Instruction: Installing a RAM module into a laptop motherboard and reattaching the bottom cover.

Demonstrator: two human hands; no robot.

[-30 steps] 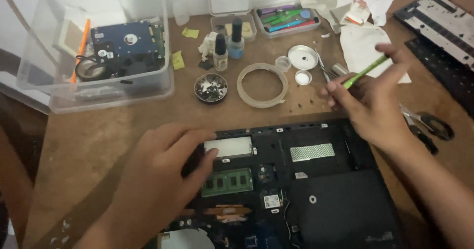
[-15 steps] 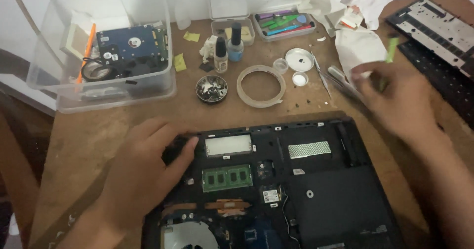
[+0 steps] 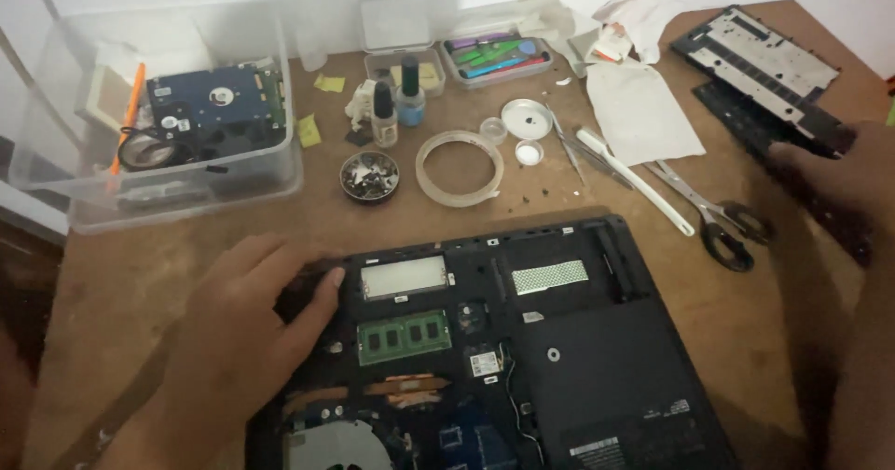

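I have the opened laptop base [image 3: 522,358] lying at the near edge of the desk [image 3: 121,293], its far rim running across the middle and its near part cut off by the frame. My left hand [image 3: 247,330] lies flat on the base's far-left corner, fingers spread and pressing down, holding nothing. My right hand [image 3: 839,176] is out at the right edge of the desk, resting on the black keyboard panel [image 3: 764,69] in the far-right corner; I cannot tell whether its fingers are closed on anything.

Open room is thin. Bare wood shows left of the base, and a strip to the right of it. Between the base's far rim and my right hand lie the scissors [image 3: 713,214] and a white tool [image 3: 634,179], right in the path. Further back sit a tape ring [image 3: 459,167], a small dish of screws [image 3: 369,174] and two small bottles [image 3: 396,102]. A clear plastic bin [image 3: 177,116] fills the far-left corner.
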